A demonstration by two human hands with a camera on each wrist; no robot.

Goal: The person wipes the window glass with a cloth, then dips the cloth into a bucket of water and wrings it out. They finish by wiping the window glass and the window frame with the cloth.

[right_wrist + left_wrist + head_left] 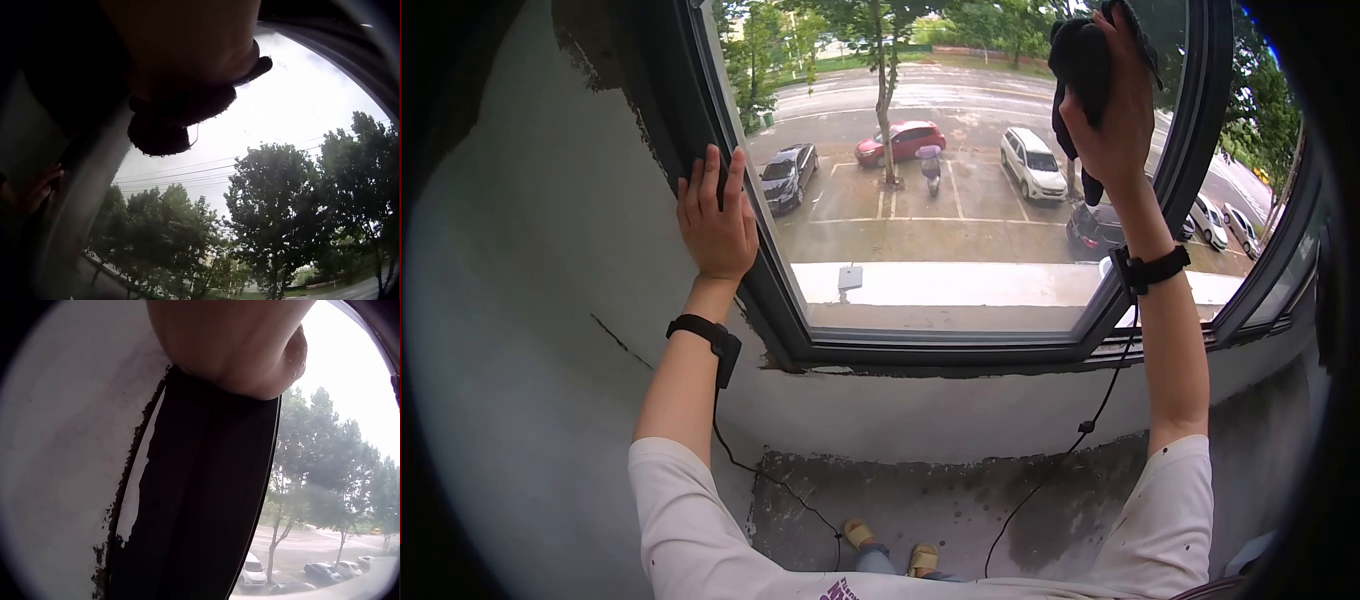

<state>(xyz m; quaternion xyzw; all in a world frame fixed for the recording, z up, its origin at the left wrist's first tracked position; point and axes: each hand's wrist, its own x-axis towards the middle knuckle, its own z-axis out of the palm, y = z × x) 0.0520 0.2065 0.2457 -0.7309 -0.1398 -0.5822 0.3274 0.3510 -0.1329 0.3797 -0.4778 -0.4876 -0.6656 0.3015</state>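
Observation:
In the head view, a bunched black cloth (1082, 65) is gripped in my right hand (1122, 125), high at the right side of the window pane (960, 235). The right wrist view shows this cloth (159, 132) as a dark, fuzzy-edged lump against the bright sky. My left hand (718, 225) rests on the left side of the dark window frame (690, 90), fingers extended upward. From the left wrist, the heel of that hand (250, 356) lies over the frame (200, 487), its fingers hidden.
A rough-edged pale wall (530, 260) borders the frame on the left. Below the window are a low wall (940, 410) and a stained floor (1020, 490). Black cables (1040, 490) hang from both wrist straps. Outside, parked cars (1030, 165) and trees show through the glass.

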